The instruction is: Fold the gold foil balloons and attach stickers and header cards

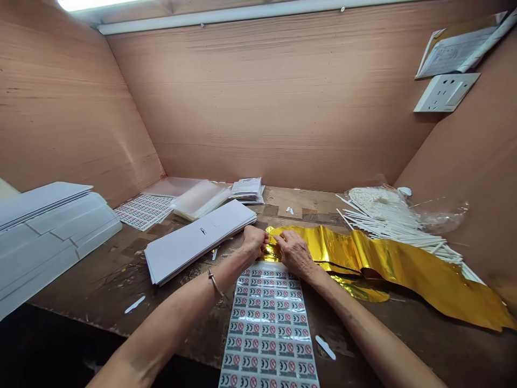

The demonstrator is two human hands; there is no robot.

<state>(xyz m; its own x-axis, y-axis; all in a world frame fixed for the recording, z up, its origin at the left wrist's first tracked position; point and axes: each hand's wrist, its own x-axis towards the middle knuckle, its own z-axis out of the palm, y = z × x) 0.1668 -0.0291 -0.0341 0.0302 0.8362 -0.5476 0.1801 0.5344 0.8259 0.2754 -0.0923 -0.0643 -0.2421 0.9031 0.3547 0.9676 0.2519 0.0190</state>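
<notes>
A deflated gold foil balloon (388, 257) lies long and creased across the table, from between my hands out to the right edge. My left hand (255, 240) is closed, pinching the left end of the foil. Just beside it, my right hand (295, 250) has its fingers bent onto the same foil, its thumb and fingertips partly hidden. Below both hands a sheet of stickers (270, 328) with CE marks and red symbols runs toward me between my forearms. Its top edge touches the foil near my right hand.
White card stack (202, 240) lies left of my hands, with clear plastic sleeves (200, 199), another sticker sheet (146, 210) and small cards (247, 189) behind. White boxes (52, 237) stand far left. White sticks (388, 215) pile up at right. Small white tabs (325, 347) are scattered around.
</notes>
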